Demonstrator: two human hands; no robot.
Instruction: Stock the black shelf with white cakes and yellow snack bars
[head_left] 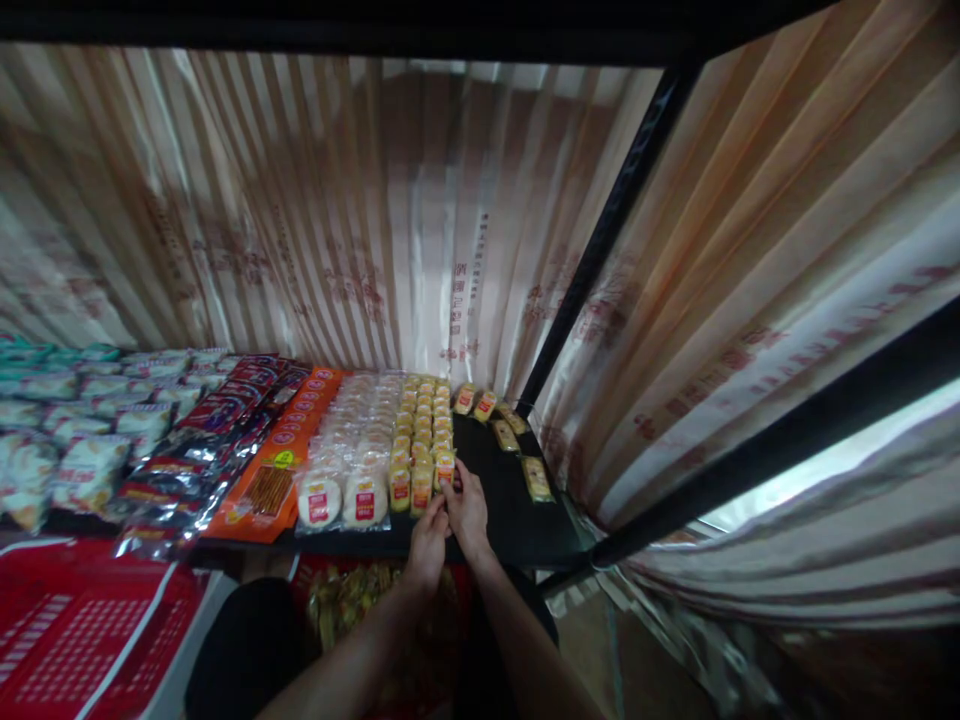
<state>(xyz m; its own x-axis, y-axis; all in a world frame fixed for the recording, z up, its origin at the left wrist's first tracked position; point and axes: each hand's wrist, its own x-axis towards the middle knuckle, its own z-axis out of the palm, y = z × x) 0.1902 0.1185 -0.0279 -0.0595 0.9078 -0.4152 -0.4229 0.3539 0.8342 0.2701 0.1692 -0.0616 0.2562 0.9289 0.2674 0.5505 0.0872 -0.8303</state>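
My left hand (427,542) and my right hand (469,508) meet at the front end of the rightmost row of small yellow packaged cakes (421,440). The right fingers close around the front yellow packaged cake (445,467) of that row. The left hand's fingers are bent together just below it, and what they hold, if anything, is hidden. Left of these rows lie flat round white cakes (365,500) in clear wrappers. A few loose wrapped cakes (537,478) rest on the black shelf (495,520) to the right.
Orange snack bags (262,480), dark red-and-blue packets (217,425) and white bags (90,470) fill the shelf leftward. Below stand a red basket (82,630) and a heap of yellow packets (349,600). Black posts (611,235) and printed curtains (420,220) enclose the shelf.
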